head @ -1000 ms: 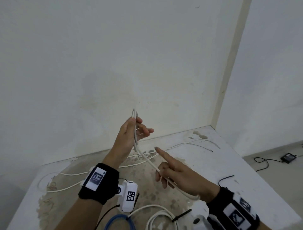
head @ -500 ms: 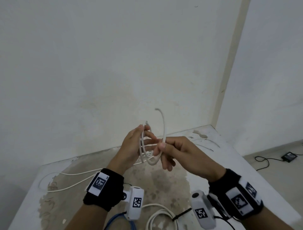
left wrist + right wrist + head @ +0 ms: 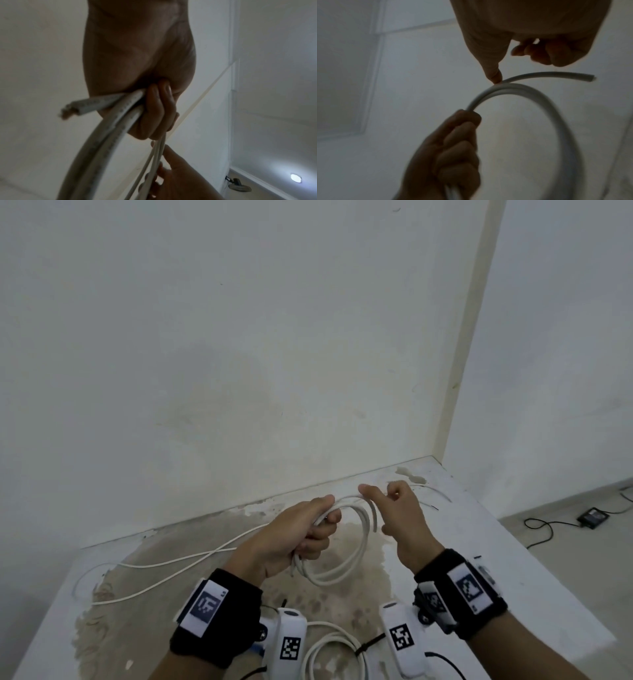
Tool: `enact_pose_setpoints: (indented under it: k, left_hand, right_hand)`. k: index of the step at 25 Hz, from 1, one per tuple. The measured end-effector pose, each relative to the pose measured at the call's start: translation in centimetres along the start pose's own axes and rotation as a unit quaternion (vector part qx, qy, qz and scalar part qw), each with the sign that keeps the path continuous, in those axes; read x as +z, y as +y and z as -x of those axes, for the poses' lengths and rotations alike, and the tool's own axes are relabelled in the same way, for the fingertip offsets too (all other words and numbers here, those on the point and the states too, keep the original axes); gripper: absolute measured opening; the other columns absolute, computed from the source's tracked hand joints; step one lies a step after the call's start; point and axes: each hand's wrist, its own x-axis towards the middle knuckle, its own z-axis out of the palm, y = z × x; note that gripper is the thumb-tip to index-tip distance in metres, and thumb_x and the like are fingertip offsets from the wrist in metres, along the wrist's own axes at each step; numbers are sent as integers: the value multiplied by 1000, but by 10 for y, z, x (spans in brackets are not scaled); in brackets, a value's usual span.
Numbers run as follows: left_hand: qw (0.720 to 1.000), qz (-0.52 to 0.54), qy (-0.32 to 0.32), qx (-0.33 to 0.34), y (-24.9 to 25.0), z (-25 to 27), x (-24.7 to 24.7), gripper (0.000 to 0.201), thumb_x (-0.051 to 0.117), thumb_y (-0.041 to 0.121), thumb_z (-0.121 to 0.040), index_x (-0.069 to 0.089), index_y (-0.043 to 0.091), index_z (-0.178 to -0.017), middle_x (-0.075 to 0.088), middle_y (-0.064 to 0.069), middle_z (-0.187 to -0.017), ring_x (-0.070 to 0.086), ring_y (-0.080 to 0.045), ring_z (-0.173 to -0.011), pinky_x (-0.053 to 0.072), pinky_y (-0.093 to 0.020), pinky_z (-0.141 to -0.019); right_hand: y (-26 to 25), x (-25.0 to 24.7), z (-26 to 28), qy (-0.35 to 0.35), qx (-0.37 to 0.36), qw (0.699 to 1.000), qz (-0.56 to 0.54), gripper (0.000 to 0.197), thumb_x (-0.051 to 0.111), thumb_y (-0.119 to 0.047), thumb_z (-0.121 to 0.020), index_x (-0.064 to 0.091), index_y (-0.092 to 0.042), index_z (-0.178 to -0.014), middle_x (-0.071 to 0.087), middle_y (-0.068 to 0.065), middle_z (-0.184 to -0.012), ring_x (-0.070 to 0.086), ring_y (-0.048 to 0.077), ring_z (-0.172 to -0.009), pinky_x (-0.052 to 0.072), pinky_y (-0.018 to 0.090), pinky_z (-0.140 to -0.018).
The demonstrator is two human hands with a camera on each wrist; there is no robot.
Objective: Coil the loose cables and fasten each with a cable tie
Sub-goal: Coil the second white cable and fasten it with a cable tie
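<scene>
My left hand (image 3: 317,530) grips a white cable coil (image 3: 358,546) of about three loops, held above the table. In the left wrist view its fingers (image 3: 159,108) curl round the bundled strands (image 3: 118,112), and a cut end (image 3: 68,112) sticks out. My right hand (image 3: 383,508) is just right of the coil. Its straight index fingertip (image 3: 495,79) touches the top of the loop (image 3: 513,88), and its other fingers are curled and hold nothing. The cable's other end (image 3: 589,78) hangs free under that hand.
A loose white cable (image 3: 171,559) trails over the stained table (image 3: 513,559) on the left. A tied white coil (image 3: 329,645) with a black cable tie (image 3: 368,645) lies near the front edge. The wall is close behind. A black adapter (image 3: 592,517) lies on the floor to the right.
Both hands have come down towards the table. The right hand has let go of the loop it pinched and now only touches it with one finger. The loops are gathered in the left hand.
</scene>
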Motion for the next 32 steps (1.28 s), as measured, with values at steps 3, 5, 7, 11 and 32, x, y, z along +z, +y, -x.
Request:
enact_pose_setpoints:
  k: [3,5,7,11,32]
  left_hand:
    - [998,55,-18,-32,1,-1,0,39,34,37,-101,40,19,-68,18,7,-51,13,-5,-37,9,-19,-38]
    - [994,107,7,-20,2,-5,1,37,35,36,-100,40,18,-68,19,7,-49,14,-4,-35,10,-18,-35]
    - [988,127,81,25,-2,-15,4,37,36,33,-101,48,13,-73,20,7,-48,15,-5,-34,12,-17,-34]
    - [969,57,231,60,-30,-36,22,38,36,29,-104,59,0,-104,35,5,-53,34,-10,-42,32,-22,-43]
    - [985,51,124,-111,-110,-89,85,34,38,31,-104,58,8,-90,24,7,-53,17,-5,-39,15,-17,-34]
  right_hand:
    - [0,-8,10,-102,-143,981,85,19,51,-34,-102,59,-17,-101,64,-1,-95,58,5,-84,44,20,-73]
    - [6,-10,17,-222,-113,967,59,33,38,-35,-107,60,-11,-106,65,9,-84,63,13,-77,50,29,-73]
    - [14,-6,22,-234,-44,971,-34,31,38,-32,-107,55,-7,-102,50,7,-70,57,22,-60,51,36,-65]
    - [31,-2,19,-102,47,968,-225,20,41,-24,-107,44,-12,-91,26,-1,-65,26,13,-51,36,27,-48]
    - [120,-127,14,-252,105,960,57,31,41,-37,-106,58,-12,-108,58,5,-79,61,19,-72,51,32,-77]
